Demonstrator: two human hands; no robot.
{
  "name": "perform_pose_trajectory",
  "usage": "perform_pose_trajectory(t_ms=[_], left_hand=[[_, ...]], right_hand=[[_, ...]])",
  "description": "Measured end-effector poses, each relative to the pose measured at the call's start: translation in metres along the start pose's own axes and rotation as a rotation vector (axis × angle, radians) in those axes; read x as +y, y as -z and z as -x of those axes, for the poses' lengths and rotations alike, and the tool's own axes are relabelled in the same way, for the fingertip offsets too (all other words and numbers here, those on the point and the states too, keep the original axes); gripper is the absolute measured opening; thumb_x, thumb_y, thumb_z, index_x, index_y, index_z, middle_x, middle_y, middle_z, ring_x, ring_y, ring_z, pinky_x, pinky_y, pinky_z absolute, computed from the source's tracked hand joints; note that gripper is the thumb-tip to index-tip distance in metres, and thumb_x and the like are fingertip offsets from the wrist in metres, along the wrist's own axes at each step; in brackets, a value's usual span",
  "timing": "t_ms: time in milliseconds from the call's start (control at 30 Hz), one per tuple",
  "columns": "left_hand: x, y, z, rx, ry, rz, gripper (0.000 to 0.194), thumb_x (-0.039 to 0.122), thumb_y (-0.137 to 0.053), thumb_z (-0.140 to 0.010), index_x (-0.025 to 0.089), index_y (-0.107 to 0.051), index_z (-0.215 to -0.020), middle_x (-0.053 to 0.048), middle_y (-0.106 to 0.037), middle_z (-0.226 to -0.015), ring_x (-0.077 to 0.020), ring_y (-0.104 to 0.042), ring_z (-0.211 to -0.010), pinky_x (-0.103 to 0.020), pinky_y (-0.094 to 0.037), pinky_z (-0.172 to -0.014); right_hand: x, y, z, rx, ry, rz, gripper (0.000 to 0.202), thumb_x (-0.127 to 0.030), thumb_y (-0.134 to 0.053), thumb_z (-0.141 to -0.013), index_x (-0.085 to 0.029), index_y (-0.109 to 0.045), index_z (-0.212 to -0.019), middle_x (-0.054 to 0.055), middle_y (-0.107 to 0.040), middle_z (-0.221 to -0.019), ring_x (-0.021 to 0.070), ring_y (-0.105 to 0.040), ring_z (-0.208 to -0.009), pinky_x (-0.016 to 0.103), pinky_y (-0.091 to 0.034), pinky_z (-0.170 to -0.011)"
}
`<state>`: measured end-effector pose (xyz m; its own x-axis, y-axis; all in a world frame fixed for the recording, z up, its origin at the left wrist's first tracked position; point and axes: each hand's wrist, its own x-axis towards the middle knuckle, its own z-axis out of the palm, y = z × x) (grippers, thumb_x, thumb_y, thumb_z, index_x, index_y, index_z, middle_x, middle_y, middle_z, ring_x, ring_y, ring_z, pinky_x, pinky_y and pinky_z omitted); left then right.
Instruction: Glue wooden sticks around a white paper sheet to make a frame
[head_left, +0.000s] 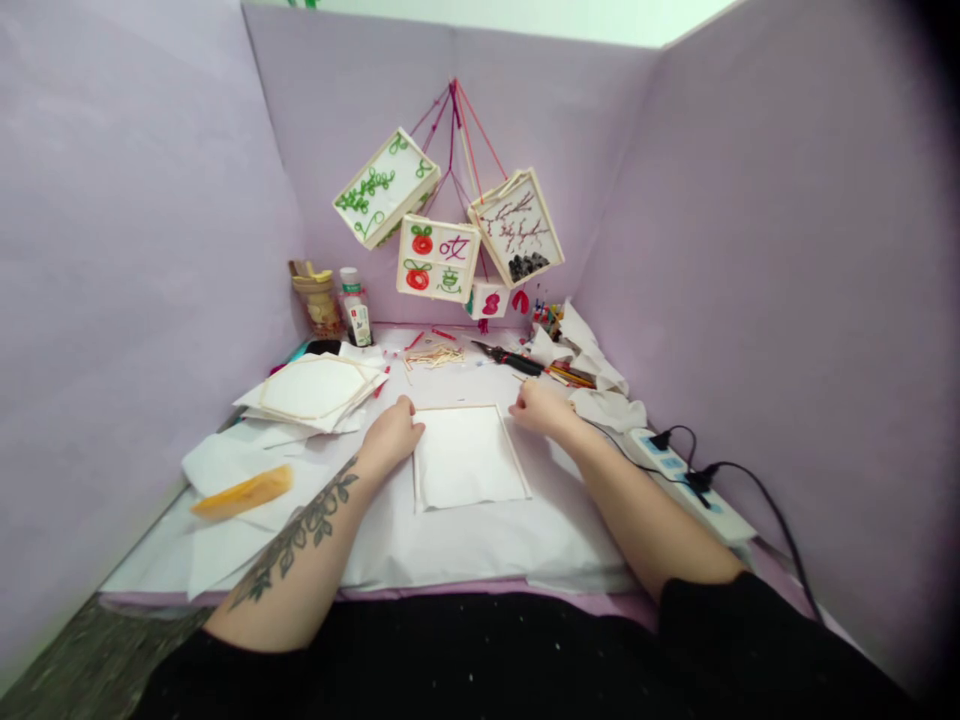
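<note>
A white paper panel [469,460] with thin wooden strips along its edges lies flat on the table before me. My left hand [394,432] is closed at the panel's upper left corner, its thumb and fingers pinching the edge. Just off the upper right corner is my right hand [544,408], with its fingers curled together. A thin pale stick end shows above those fingers, but I cannot tell whether they hold it. Beyond the panel lies a loose pile of wooden sticks [436,356]. Black-handled pliers [514,360] rest behind my right hand.
Stacked white panels [315,388] and an orange strip [244,492] lie at left. A bottle [356,308] and a tub [319,300] stand behind. Decorated framed panels [439,258] hang on cords at the back wall. A power strip [690,485] with cables lies at right beside crumpled paper [607,408].
</note>
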<state>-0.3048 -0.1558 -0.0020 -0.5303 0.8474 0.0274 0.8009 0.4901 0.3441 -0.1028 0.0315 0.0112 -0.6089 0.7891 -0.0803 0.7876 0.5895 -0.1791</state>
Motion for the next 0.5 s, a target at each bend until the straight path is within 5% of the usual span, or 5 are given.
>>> perform_pose_trajectory(t_ms=[200, 400, 500], left_hand=[[-0.001, -0.007, -0.001, -0.002, -0.002, -0.009, 0.025, 0.025, -0.049, -0.081, 0.019, -0.044, -0.105, -0.010, -0.066, -0.094, -0.0222, -0.063, -0.085, -0.030, -0.041, -0.068], [-0.002, -0.008, -0.003, 0.010, 0.025, 0.036, 0.030, 0.025, -0.051, -0.079, 0.018, -0.042, -0.108, -0.011, -0.066, -0.096, -0.0226, -0.064, -0.087, -0.031, -0.042, -0.070], [-0.007, -0.008, -0.007, 0.005, 0.054, 0.110, 0.034, 0.025, -0.055, -0.077, 0.019, -0.042, -0.108, -0.008, -0.067, -0.092, -0.0211, -0.064, -0.083, -0.029, -0.043, -0.068]], right_hand=[[-0.026, -0.017, -0.001, -0.135, 0.066, 0.113, 0.040, -0.031, -0.047, -0.083, -0.004, -0.069, -0.103, 0.023, -0.068, -0.101, 0.0303, -0.063, -0.098, 0.031, -0.045, -0.076], [-0.028, -0.016, 0.001, -0.114, 0.001, -0.051, 0.030, -0.028, -0.053, -0.075, -0.008, -0.072, -0.086, 0.018, -0.071, -0.086, 0.0256, -0.065, -0.086, 0.027, -0.045, -0.067], [-0.028, -0.013, 0.003, 0.000, -0.040, -0.244, 0.020, -0.024, -0.053, -0.073, -0.011, -0.068, -0.075, 0.012, -0.069, -0.075, 0.0215, -0.064, -0.076, 0.025, -0.043, -0.062]])
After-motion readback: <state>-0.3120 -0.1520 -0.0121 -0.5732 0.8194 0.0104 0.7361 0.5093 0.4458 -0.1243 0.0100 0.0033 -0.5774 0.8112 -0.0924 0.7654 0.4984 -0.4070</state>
